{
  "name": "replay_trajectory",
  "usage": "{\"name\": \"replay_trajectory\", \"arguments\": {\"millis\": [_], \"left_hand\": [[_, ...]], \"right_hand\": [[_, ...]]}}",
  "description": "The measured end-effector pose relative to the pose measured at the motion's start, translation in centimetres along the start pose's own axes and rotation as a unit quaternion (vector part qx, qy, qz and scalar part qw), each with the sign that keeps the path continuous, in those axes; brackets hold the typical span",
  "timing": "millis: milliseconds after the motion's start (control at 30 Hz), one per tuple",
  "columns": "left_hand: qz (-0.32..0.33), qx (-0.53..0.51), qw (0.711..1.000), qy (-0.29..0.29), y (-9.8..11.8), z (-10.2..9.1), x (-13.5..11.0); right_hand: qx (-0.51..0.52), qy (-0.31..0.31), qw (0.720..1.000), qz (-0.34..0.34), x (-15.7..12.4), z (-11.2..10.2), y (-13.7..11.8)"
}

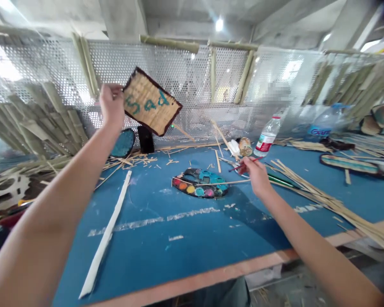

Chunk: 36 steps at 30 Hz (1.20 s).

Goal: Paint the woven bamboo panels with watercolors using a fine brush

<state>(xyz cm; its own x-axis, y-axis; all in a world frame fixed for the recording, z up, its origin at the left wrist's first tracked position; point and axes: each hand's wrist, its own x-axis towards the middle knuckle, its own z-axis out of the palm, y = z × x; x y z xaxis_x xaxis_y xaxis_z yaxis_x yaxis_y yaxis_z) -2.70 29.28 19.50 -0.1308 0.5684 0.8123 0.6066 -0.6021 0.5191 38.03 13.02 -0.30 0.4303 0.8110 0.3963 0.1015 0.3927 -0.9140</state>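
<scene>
My left hand (111,105) is raised above the table, pinching the left corner of a woven panel (152,103). The panel has a dark painted border and the word "Sad" in teal letters; it hangs tilted, facing me. Over the right side of the table, my right hand (256,174) grips a thin paintbrush (236,169), its dark tip pointing left. Left of that hand lies a paint palette (208,192) with wells of red, orange, yellow, pink and teal. A thin bamboo strip (238,182) crosses the palette and runs toward the right hand.
A long white strip (107,234) lies on the blue table (179,260). Behind my right hand stands a bottle with a red label (269,136). Bamboo strips (336,200) spread across the right side. A dark phone-like block (146,140) and a round blue piece (124,143) stand at the back.
</scene>
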Motion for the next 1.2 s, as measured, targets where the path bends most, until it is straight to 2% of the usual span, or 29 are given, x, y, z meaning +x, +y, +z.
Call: {"name": "replay_trajectory", "arguments": {"millis": [100,233,333,467,600,767,900,967,1067,1200], "left_hand": [[-0.015,-0.024,0.999,-0.033,-1.3,4.9,0.0],[-0.053,-0.056,0.997,-0.006,-2.5,11.6,-0.5],[-0.073,-0.084,0.994,-0.001,-3.1,15.7,-0.3],[-0.100,-0.124,0.987,-0.026,-4.0,19.0,-0.1],[-0.150,-0.155,0.975,-0.047,-5.5,19.7,-1.0],[-0.223,-0.191,0.948,-0.123,-6.8,18.4,-3.5],[-0.246,-0.215,0.929,-0.175,-6.4,15.3,-4.1],[-0.245,-0.236,0.924,-0.173,-5.8,12.6,-4.0],[-0.236,-0.280,0.919,-0.147,-4.2,7.2,-4.2],[-0.250,-0.320,0.902,-0.148,-1.4,-1.0,-6.9]], "right_hand": [[-0.011,-0.028,1.000,0.008,-0.2,0.2,0.2],[-0.010,-0.047,0.999,0.021,-0.4,0.7,0.2],[-0.008,-0.061,0.998,0.034,-0.5,0.9,0.2],[0.002,-0.082,0.996,0.044,-0.5,0.9,0.2],[0.027,-0.082,0.995,0.039,-0.4,0.4,0.2],[0.017,-0.093,0.995,0.018,-0.1,-0.3,0.7],[0.008,-0.104,0.995,0.007,-0.1,-0.4,0.8],[0.020,-0.107,0.994,0.013,-0.1,-0.4,0.7],[0.026,-0.116,0.993,0.014,-0.1,-0.4,0.8],[0.024,-0.105,0.994,-0.008,0.1,-0.4,0.8]]}}
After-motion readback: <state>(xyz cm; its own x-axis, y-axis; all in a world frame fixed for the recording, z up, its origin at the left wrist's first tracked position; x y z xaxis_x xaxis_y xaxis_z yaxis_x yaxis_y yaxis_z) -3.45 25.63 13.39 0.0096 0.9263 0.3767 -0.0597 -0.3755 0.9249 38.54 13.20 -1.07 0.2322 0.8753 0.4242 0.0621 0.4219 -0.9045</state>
